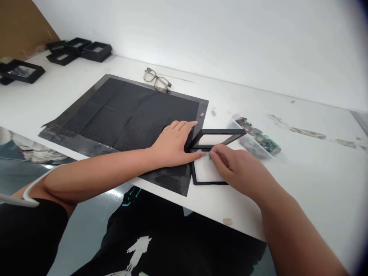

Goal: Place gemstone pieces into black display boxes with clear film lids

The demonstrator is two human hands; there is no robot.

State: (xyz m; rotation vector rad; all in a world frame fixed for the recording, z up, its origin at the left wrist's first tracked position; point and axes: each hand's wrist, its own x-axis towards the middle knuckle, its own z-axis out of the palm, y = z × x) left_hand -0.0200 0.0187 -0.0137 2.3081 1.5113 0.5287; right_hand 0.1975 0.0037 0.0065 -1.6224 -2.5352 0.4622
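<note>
R hand [240,168] pinches sm. piece [209,156] over open blk box [209,183]. L hand [172,143] is spread loosely, thumb over box edge.

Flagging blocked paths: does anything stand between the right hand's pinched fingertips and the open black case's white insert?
Nothing visible does. The right hand pinches what looks like a small piece over the white insert of the black case. Its raised lid stands behind, and the left hand has its thumb to one side.
</note>
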